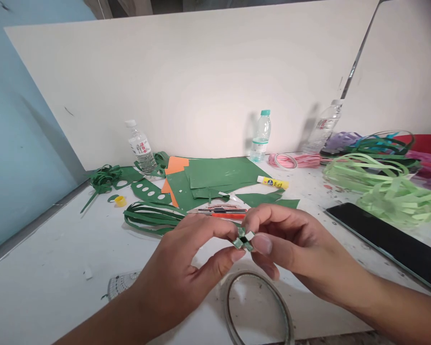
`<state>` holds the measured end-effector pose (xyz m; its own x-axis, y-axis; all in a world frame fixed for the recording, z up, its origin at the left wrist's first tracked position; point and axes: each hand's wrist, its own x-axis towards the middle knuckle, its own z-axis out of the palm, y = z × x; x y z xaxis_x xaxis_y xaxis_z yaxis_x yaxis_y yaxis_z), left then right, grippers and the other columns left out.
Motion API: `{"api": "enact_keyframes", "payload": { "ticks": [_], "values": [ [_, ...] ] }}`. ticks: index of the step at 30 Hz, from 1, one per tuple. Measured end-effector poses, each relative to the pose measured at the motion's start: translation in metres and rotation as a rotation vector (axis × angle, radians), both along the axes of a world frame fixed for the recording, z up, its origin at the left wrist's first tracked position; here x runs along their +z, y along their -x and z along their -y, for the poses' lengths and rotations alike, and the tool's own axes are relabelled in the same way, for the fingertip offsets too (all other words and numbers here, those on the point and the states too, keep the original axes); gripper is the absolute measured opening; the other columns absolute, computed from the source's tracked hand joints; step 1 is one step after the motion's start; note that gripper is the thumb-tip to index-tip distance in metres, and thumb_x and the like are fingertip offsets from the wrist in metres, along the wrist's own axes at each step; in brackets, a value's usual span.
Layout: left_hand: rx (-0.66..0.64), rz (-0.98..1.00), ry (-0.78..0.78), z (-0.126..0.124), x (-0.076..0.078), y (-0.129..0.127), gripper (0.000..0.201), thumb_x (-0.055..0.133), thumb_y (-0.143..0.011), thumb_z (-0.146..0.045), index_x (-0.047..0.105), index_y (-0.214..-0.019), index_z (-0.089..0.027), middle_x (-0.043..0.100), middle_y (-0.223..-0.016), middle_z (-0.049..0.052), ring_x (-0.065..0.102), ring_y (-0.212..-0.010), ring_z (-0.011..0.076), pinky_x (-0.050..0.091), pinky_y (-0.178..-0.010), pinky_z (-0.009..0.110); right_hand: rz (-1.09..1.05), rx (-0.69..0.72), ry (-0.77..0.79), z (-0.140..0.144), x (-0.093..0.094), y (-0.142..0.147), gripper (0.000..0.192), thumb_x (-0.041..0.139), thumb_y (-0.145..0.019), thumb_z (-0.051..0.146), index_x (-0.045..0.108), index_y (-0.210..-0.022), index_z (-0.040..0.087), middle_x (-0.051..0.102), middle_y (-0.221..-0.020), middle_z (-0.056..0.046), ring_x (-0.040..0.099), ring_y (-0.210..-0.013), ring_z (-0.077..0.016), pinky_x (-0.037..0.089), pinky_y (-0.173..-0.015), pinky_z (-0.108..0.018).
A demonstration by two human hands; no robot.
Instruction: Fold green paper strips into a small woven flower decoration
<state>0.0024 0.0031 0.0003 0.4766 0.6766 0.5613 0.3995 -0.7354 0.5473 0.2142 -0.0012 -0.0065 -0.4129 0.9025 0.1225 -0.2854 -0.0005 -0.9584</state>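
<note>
A small piece of folded green paper, with pale faces and a dark gap at its centre, is held between both hands above the table. My left hand pinches it from the left with thumb and forefinger. From the other side, the thumb and fingers of my right hand close on it. Below them on the white table lies a roll of tape. Just beyond the fingers is an orange utility knife, partly hidden. A looped bundle of green paper strips lies behind my left hand.
Green paper sheets and a yellow glue stick lie further back. Bottles stand by the white panel, including a teal-capped bottle. On the right are a black phone and light green strips. A protractor lies left.
</note>
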Motion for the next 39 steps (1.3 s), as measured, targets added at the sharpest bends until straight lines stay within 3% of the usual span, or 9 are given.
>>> {"api": "enact_keyframes", "payload": {
  "ticks": [7,13,17,24,32,39],
  "values": [
    [0.011,0.019,0.054,0.0017,-0.0001,-0.0019,0.012,0.069,-0.091,-0.021,0.064,-0.098,-0.030,0.070,-0.087,-0.005,0.066,-0.083,0.0133,0.054,-0.074,0.019,0.002,-0.008,-0.012,0.0002,-0.0010,0.0006,0.011,0.079,-0.086,0.031,0.072,-0.087,0.023,0.056,-0.063,0.005,0.048,-0.051,-0.0050,0.045,-0.050,-0.015],
    [-0.054,0.064,0.290,0.0041,0.0041,-0.0014,0.016,0.063,-0.097,-0.027,0.067,-0.109,-0.037,0.072,-0.096,-0.006,0.067,-0.087,0.0120,0.049,-0.052,0.012,0.014,-0.020,-0.044,0.0003,-0.0025,-0.0013,0.007,0.079,-0.086,0.031,0.076,-0.092,0.028,0.058,-0.067,0.005,0.051,-0.051,-0.0048,0.046,-0.050,-0.016],
    [-0.088,0.068,0.373,0.0029,0.0075,-0.0013,0.017,0.060,-0.099,-0.031,0.069,-0.113,-0.035,0.072,-0.096,-0.002,0.068,-0.089,0.0145,0.050,-0.051,0.013,0.013,-0.029,-0.071,-0.0013,-0.0028,-0.0006,0.010,0.080,-0.085,0.031,0.078,-0.094,0.028,0.060,-0.067,0.004,0.051,-0.050,-0.0059,0.046,-0.049,-0.017],
    [-0.118,0.069,0.427,0.0032,0.0073,-0.0013,0.019,0.058,-0.100,-0.035,0.070,-0.115,-0.034,0.074,-0.105,-0.001,0.068,-0.094,0.0160,0.054,-0.058,0.016,-0.002,-0.053,-0.067,0.0010,-0.0017,0.0000,0.005,0.080,-0.085,0.028,0.079,-0.090,0.027,0.066,-0.071,0.002,0.053,-0.050,-0.0056,0.051,-0.048,-0.017],
    [-0.088,0.094,0.381,0.0017,0.0050,-0.0026,0.020,0.062,-0.098,-0.028,0.070,-0.113,-0.038,0.072,-0.097,-0.005,0.067,-0.090,0.0128,0.048,-0.049,0.011,0.013,-0.070,-0.077,-0.0011,-0.0041,-0.0002,0.005,0.079,-0.086,0.029,0.076,-0.090,0.028,0.066,-0.074,0.004,0.055,-0.051,-0.0034,0.051,-0.050,-0.013],
    [-0.098,0.104,0.410,0.0019,0.0065,-0.0036,0.015,0.062,-0.097,-0.027,0.072,-0.107,-0.031,0.072,-0.093,-0.001,0.067,-0.088,0.0157,0.050,-0.049,0.014,0.014,-0.076,-0.066,-0.0001,-0.0026,-0.0013,0.006,0.080,-0.085,0.028,0.076,-0.089,0.025,0.065,-0.073,0.003,0.055,-0.051,-0.0046,0.051,-0.049,-0.015]
  ]
}}
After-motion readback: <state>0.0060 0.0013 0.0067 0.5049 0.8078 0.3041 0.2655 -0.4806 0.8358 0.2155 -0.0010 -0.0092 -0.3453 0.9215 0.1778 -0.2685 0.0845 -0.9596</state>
